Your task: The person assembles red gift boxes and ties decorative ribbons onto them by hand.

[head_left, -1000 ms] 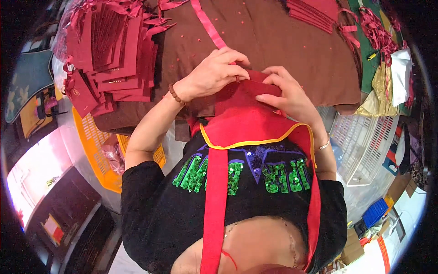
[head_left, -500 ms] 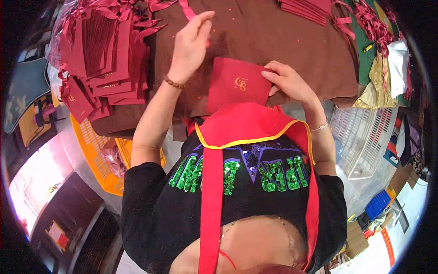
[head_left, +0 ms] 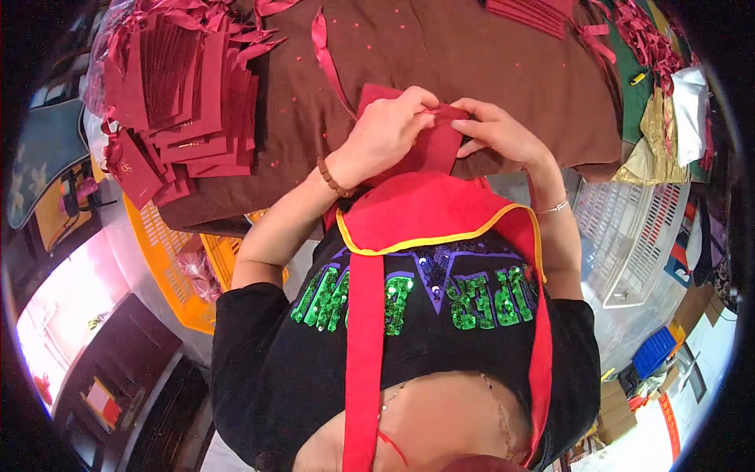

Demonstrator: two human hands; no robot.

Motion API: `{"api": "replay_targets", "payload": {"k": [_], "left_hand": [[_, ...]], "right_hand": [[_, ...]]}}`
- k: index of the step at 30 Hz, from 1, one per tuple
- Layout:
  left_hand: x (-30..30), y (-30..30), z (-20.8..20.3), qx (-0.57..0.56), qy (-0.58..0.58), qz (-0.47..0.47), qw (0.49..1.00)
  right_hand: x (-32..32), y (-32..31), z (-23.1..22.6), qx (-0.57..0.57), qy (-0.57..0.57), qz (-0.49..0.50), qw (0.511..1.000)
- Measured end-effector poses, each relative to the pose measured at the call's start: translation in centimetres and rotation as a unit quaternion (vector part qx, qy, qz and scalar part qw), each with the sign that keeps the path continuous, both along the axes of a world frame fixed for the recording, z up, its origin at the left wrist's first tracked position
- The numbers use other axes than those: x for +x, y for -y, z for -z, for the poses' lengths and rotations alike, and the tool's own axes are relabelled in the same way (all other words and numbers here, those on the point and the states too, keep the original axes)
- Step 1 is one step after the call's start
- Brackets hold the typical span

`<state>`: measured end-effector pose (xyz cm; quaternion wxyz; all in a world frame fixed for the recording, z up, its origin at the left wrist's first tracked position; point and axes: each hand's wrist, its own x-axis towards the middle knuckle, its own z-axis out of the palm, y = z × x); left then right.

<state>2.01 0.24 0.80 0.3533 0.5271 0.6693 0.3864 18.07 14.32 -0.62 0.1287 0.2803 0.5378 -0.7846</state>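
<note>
A flat burgundy gift bag (head_left: 435, 149) lies at the table's near edge, just beyond my red apron. My right hand (head_left: 499, 134) grips its right edge between thumb and fingers. Across the bag's upper part reaches my left hand (head_left: 393, 130), its fingertips pinched close to my right fingers at that edge. A bit of pink-red ribbon shows at the pinch. More ribbon (head_left: 324, 51) trails out from behind the left hand and runs away over the table. My left hand and wrist cover much of the bag's left side.
Stacked burgundy bags (head_left: 208, 94) with ribbons fill the table's left side; another stack (head_left: 535, 16) lies far right. A brown cloth (head_left: 519, 75) with small red specks covers the table. A yellow crate (head_left: 161, 244) stands below left, a white crate (head_left: 629, 244) below right.
My left hand has come down and right from above the table onto the bag's upper edge beside my right hand. The bag has shifted and turned slightly; its gold monogram is now hidden.
</note>
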Motion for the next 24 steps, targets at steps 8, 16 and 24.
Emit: {"api": "replay_targets", "payload": {"k": [8, 16, 24], "left_hand": [[0.9, -0.3, 1.9, 0.074, -0.118, -0.031, 0.990], [1.5, -0.5, 1.9, 0.069, -0.127, -0.063, 0.987], [1.5, -0.8, 1.6, 0.021, -0.160, -0.061, 0.985]], "right_hand": [[-0.1, 0.6, 0.0, 0.029, -0.016, 0.014, 0.999], [-0.3, 0.8, 0.1, 0.044, -0.014, 0.011, 0.999], [-0.4, 1.1, -0.2, 0.121, -0.001, 0.002, 0.993]]}}
